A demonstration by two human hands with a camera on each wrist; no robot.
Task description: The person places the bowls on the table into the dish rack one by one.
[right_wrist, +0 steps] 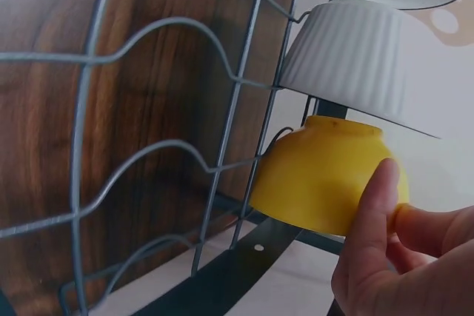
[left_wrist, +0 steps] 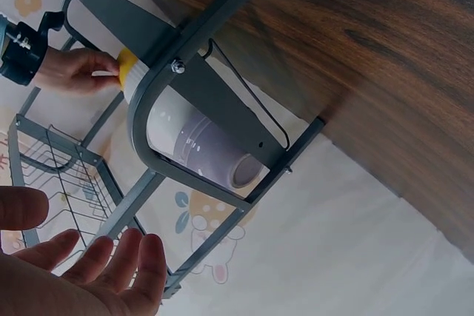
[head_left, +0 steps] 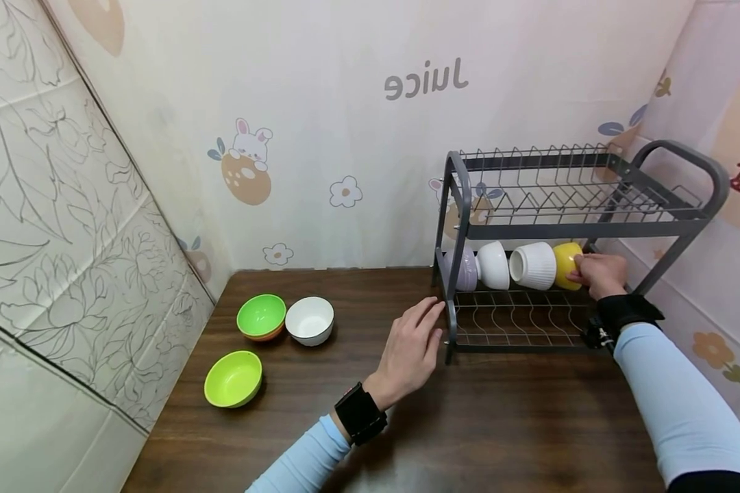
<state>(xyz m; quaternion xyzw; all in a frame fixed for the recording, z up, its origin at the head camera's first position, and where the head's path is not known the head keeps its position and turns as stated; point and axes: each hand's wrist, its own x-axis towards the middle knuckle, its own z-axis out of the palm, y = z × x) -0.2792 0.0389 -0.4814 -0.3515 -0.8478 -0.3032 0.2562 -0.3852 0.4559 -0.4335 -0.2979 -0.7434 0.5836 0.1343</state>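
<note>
My right hand (head_left: 601,272) pinches the rim of a yellow bowl (right_wrist: 326,175) at the right end of the lower shelf of a grey two-tier dish rack (head_left: 561,229). The bowl lies on its side. Beside it, in a row, are a ribbed white bowl (head_left: 535,266), a smooth white bowl (head_left: 493,266) and a lilac bowl (head_left: 466,269). Near the rack's left upright is my left hand (head_left: 407,349), its fingers extended and holding nothing. The left wrist view shows its fingers (left_wrist: 96,260) loosely spread; whether they touch the frame I cannot tell.
On the left of the brown wooden table (head_left: 333,438) sit a lime-green bowl (head_left: 233,378), a green bowl (head_left: 262,315) resting in an orange one, and a white bowl (head_left: 310,320). A printed wall covering (head_left: 321,137) stands behind. The rack's upper tier (head_left: 543,195) holds no dishes.
</note>
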